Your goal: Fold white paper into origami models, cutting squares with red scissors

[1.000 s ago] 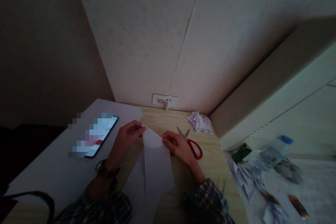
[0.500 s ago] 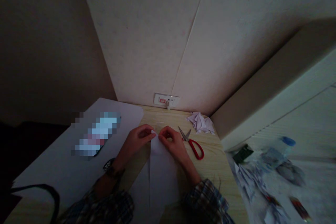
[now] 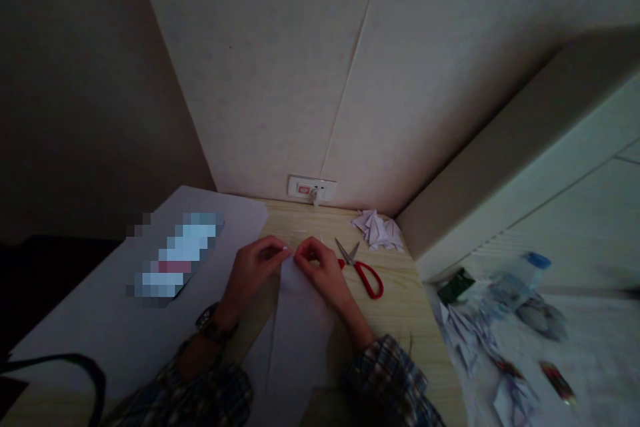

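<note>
Head view, forward-down, close over desk [image 3: 400,293]

White paper sheet [image 3: 300,333], folded lengthwise, flat on table [image 3: 400,293]. Crease runs down its middle. Far end narrows to a point.

Left hand [image 3: 253,268] and right hand [image 3: 324,272] at lower centre of frame, knuckles up. Thumb and forefinger of each pinched closed, fingertips [image 3: 285,253] almost touching. Left forearm [image 3: 197,352] and right forearm [image 3: 358,328] enter from bottom edge, converging.
</note>
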A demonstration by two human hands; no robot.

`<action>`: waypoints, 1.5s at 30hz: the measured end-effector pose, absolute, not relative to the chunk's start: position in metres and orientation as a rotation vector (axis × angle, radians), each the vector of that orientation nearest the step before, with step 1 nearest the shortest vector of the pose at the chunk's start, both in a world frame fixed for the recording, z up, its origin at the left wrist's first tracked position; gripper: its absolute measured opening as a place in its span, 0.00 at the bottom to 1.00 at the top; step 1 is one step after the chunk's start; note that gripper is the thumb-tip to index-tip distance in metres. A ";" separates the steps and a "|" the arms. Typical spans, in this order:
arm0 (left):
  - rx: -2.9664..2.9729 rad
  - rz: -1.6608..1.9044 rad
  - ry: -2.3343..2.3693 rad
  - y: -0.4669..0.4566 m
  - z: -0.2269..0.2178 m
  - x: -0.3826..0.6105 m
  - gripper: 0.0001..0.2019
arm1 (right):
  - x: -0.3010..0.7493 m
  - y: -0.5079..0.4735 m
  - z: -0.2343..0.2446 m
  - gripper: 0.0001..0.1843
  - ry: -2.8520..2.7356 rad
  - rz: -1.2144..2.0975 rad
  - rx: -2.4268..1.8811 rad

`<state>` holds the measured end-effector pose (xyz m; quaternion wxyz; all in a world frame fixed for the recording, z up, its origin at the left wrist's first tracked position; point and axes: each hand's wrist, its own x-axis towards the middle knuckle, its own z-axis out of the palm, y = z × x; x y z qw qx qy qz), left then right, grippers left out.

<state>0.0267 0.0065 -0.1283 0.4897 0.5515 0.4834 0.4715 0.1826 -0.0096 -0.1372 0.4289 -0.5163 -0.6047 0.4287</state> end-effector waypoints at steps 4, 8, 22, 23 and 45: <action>1.232 1.283 1.245 0.009 -0.126 0.017 0.09 | 0.192 -0.011 -0.142 0.04 -1.491 1.095 -1.315; 1.150 1.387 1.292 0.012 -0.125 0.008 0.08 | 0.200 -0.011 -0.144 0.04 -1.463 1.099 -1.329; 1.123 1.212 1.216 0.006 -0.116 0.022 0.12 | 0.197 -0.012 -0.142 0.05 -1.420 1.142 -1.276; 1.128 1.193 1.208 0.005 -0.117 0.024 0.12 | 0.195 -0.012 -0.141 0.05 -1.420 1.141 -1.269; 1.032 1.210 1.199 0.006 -0.118 0.022 0.13 | 0.197 -0.013 -0.143 0.03 -1.445 1.085 -1.303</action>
